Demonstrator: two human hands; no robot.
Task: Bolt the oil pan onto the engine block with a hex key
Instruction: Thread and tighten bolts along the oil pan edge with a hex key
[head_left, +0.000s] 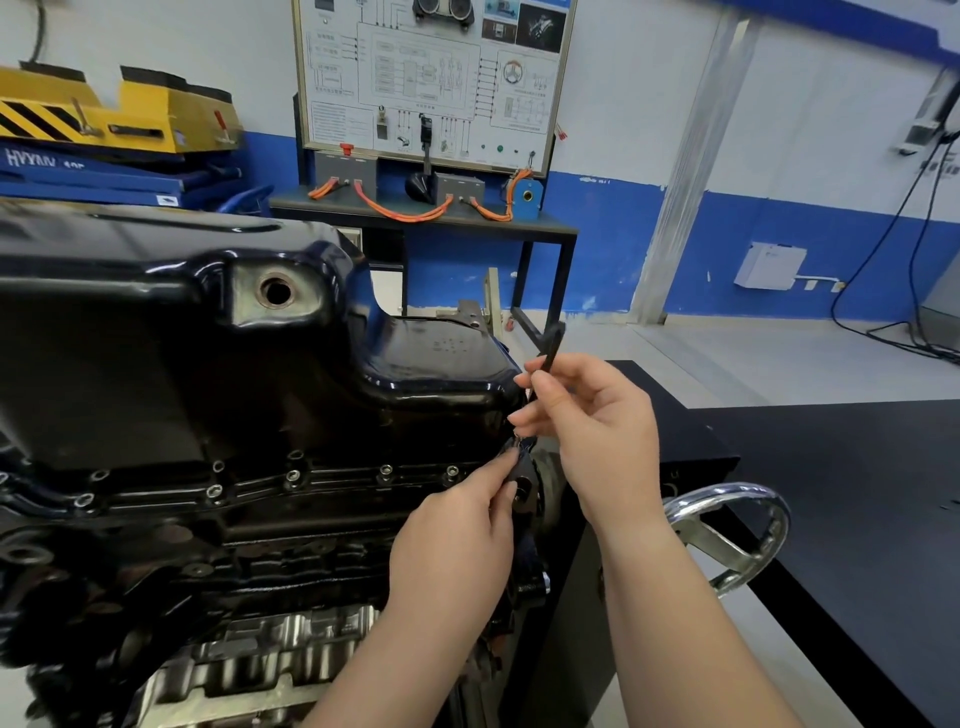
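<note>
Head view, oil pan fitting. The oil pan (249, 374), glossy black pressed steel with its drain hole (275, 291) open, sits on the upturned engine block (270, 561). Its flange lies along the block's edge, where several socket-head bolts (385, 471) stand in a row. My right hand (592, 431) pinches the black hex key (551, 348) between thumb and fingertips about midway along its long arm, and the bend rises above my fingers. My left hand (457, 540) reaches to the pan's near right corner with forefinger and thumb drawn together where the key's lower end comes down. Whether they pinch the key's tip or a bolt under it I cannot tell, as the spot is dark and partly hidden. I judge the key light, stiff and thin, likely to twist or slip between bare fingers, so it is better held close to the tip while seating and at the far end for leverage. The pan looks rigid but smooth and slick, and the flange is the part to steady it by. A chromed handwheel (727, 535) stands to the right.
</note>
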